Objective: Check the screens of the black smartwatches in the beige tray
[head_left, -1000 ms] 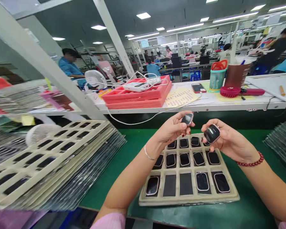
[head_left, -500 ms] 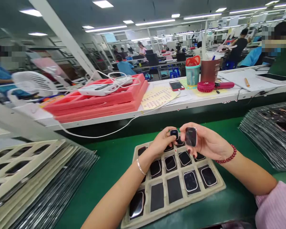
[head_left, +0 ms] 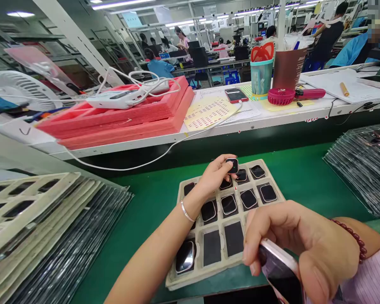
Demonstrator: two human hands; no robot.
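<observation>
My left hand (head_left: 215, 174) pinches a small smartwatch (head_left: 232, 165) with a pale frame, above the far side of the tray. Close to the camera at lower right, my right hand (head_left: 304, 240) grips another smartwatch (head_left: 280, 270) by its edges, its dark screen tilted. Beneath the hands lies a beige compartment tray (head_left: 190, 280) with several strapless watches in its pockets. Two front pockets (head_left: 212, 248) show only their dark bottoms. A watch (head_left: 185, 256) lies in the front left pocket. My right hand hides the tray's front right corner.
Stacked beige and clear trays (head_left: 66, 223) stand at left, more clear trays (head_left: 361, 164) at right. A shelf behind holds red foam trays (head_left: 120, 131), a phone (head_left: 236, 95), a teal cup (head_left: 261, 78) and a pink fan (head_left: 281, 96). A white cable (head_left: 145, 164) droops from it.
My right hand has come from above the tray toward the camera, down and right, with its watch. My left hand keeps its watch over the tray. The camera view has shifted slightly.
</observation>
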